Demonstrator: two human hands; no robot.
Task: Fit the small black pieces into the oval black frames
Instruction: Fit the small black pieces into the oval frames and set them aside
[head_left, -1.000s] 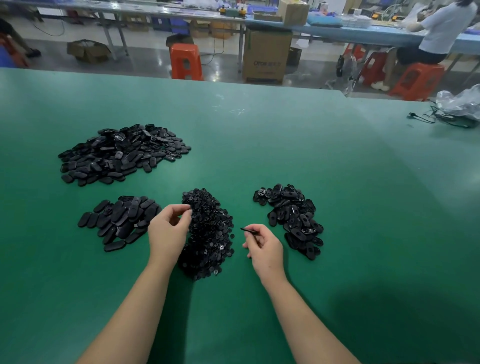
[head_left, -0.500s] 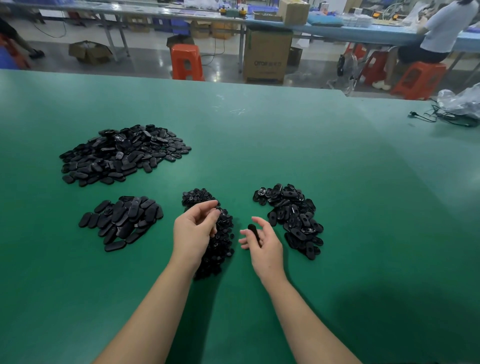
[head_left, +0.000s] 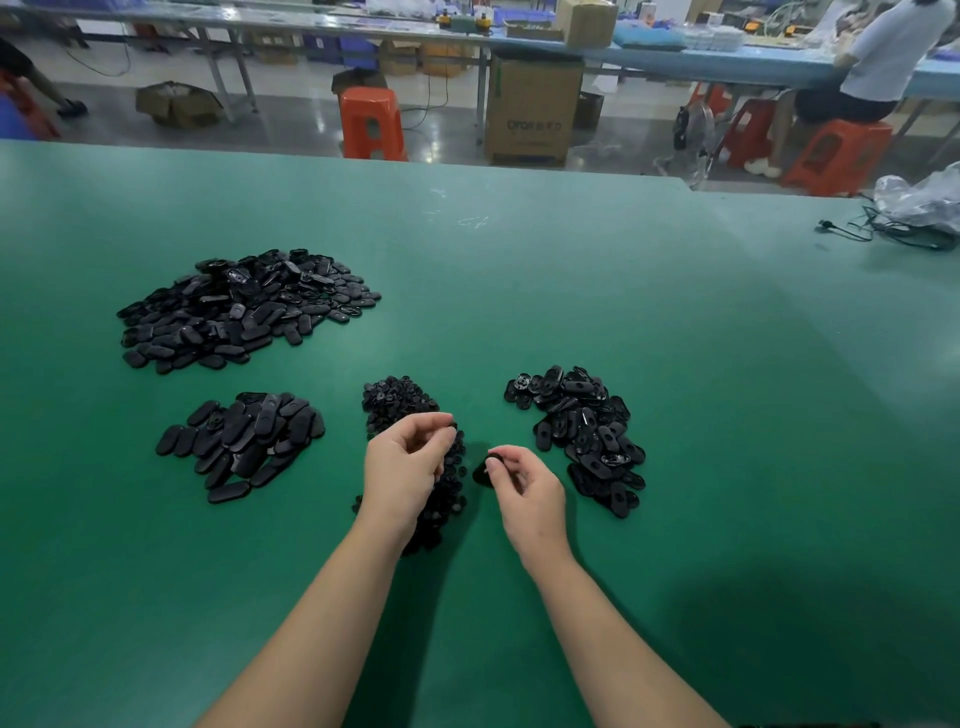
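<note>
A heap of small black round pieces (head_left: 397, 402) lies in the middle of the green table (head_left: 675, 364). My left hand (head_left: 402, 467) hovers over that heap with thumb and fingertips pinched together; a small black piece seems to sit at the fingertips. My right hand (head_left: 524, 491) pinches an oval black frame (head_left: 483, 472) just right of the heap, held a little above the table. A pile of oval frames with holes (head_left: 582, 431) lies to the right of my right hand.
Two piles of closed black ovals lie to the left, a small one (head_left: 241, 441) and a large one (head_left: 244, 309) farther back. A cable and plastic bag (head_left: 919, 208) sit at the far right. Stools, boxes and a seated person are beyond the table edge.
My left hand moved right from beside the small left pile to over the middle heap. My right hand turned the frame and brought it closer to my left hand.
</note>
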